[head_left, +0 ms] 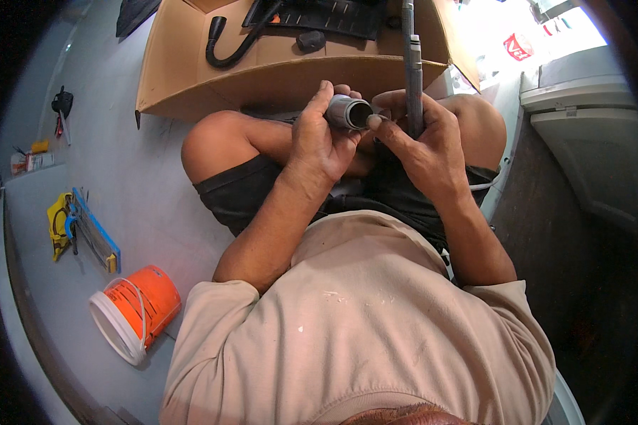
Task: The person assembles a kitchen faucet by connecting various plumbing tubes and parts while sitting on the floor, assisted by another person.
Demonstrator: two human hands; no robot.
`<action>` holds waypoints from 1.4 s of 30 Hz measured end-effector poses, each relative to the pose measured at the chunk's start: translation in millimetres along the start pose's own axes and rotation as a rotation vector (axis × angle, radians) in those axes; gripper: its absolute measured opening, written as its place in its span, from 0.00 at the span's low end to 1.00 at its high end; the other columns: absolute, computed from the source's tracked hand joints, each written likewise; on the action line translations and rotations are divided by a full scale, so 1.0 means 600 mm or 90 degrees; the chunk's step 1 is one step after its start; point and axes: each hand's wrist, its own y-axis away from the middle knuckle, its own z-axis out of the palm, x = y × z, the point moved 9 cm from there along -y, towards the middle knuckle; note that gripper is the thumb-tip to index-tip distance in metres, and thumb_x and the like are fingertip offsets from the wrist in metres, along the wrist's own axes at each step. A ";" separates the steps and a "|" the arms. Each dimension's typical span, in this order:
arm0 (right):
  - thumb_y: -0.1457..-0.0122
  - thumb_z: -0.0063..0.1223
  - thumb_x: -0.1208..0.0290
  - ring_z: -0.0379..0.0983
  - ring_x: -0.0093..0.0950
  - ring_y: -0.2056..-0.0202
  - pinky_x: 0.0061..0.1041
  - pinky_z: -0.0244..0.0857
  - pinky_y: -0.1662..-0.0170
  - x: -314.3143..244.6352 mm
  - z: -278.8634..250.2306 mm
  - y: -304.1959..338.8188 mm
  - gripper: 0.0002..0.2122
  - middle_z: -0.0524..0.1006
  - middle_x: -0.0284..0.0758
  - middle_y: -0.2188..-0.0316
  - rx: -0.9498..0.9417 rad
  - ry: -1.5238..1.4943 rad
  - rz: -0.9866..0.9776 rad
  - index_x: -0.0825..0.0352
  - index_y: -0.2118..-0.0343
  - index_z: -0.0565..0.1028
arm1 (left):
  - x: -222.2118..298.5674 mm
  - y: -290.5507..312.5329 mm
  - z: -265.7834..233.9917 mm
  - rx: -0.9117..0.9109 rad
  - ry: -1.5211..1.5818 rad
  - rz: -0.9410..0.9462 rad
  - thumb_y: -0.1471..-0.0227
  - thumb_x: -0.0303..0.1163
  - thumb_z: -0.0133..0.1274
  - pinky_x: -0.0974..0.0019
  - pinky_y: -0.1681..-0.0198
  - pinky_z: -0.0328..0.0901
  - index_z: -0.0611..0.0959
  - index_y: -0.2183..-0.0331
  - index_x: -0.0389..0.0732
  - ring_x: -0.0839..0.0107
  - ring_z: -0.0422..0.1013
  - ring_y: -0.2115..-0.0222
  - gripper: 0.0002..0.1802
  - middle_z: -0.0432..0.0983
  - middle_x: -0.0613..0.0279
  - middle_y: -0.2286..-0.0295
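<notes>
Hands, two, bare, raised over the lap of a seated person in a beige shirt and dark shorts.

Left hand [320,139]: fingers wrapped closed around a short grey pipe fitting [349,112], its open dark mouth turned toward the other hand.

Right hand [420,142]: fingers curled closed about a long grey pipe [412,78], held upright just beside the fitting; one fingertip touches the fitting's rim. The pipe's upper length runs up past the hand toward the top edge of the view.

Fitting and pipe: held above the knees, side by side, near touching; whether they actually meet cannot be told.

Cardboard box [262,78]: open, on the floor just beyond the knees, holding a black hose [227,51] and other dark parts.

Orange bucket [138,308]: lying on its side on the floor at the person's left, white rim and wire handle showing.

Blue-and-yellow tool [85,230]: flat on the floor, beyond the bucket.

Grey cabinet [595,134]: at the person's right.
</notes>
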 end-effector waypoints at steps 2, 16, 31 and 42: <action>0.44 0.63 0.73 0.76 0.21 0.69 0.23 0.71 0.62 -0.006 0.002 0.001 0.12 0.81 0.35 0.70 0.008 0.009 0.000 0.73 0.59 0.79 | 0.001 0.000 0.006 -0.026 0.005 0.003 0.34 0.43 0.48 0.58 0.56 0.73 0.77 0.61 0.39 0.60 0.75 0.60 0.15 0.76 0.53 0.65; 0.45 0.68 0.75 0.77 0.17 0.67 0.19 0.75 0.64 0.087 -0.004 -0.002 0.10 0.81 0.32 0.66 0.012 -0.381 0.093 0.68 0.63 0.77 | 0.055 0.099 0.159 -0.312 -0.417 0.434 0.48 0.23 0.63 0.62 0.48 0.69 0.63 0.50 0.37 0.68 0.71 0.56 0.30 0.67 0.53 0.55; 0.66 0.80 0.49 0.79 0.22 0.58 0.24 0.77 0.52 0.071 0.032 -0.004 0.41 0.79 0.33 0.58 -0.082 -0.558 0.146 0.71 0.51 0.74 | 0.052 0.122 0.203 -0.334 -0.495 0.597 0.58 0.29 0.74 0.58 0.43 0.71 0.54 0.47 0.36 0.59 0.67 0.47 0.50 0.60 0.45 0.50; 0.61 0.78 0.58 0.79 0.22 0.59 0.25 0.78 0.52 0.060 0.038 -0.004 0.33 0.80 0.32 0.60 -0.088 -0.588 0.116 0.69 0.52 0.75 | 0.066 0.137 0.200 -0.333 -0.534 0.664 0.59 0.30 0.75 0.58 0.45 0.72 0.56 0.45 0.39 0.61 0.70 0.49 0.50 0.63 0.45 0.50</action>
